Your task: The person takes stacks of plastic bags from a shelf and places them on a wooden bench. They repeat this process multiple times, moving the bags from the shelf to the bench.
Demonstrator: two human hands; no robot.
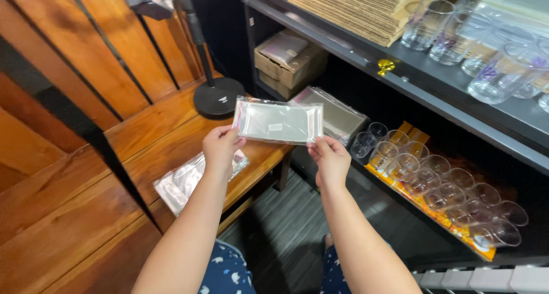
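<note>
The light falls from above and is fairly bright on my forearms and the warm brown wooden bench (68, 214), which shows its grain sharply. The clear plastic packet of sleeves (278, 122) I hold throws back a pale glare that washes out its middle. The clear drinking glasses on the dark grey metal shelf (446, 85) catch small highlights. Under that shelf it turns dim, nearly black. Straight edges bow slightly toward the corners.

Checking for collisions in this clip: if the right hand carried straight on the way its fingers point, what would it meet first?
Past the clear plastic packet that the right hand already grips, probably the stack of clear bags behind; depth is unclear.
</note>
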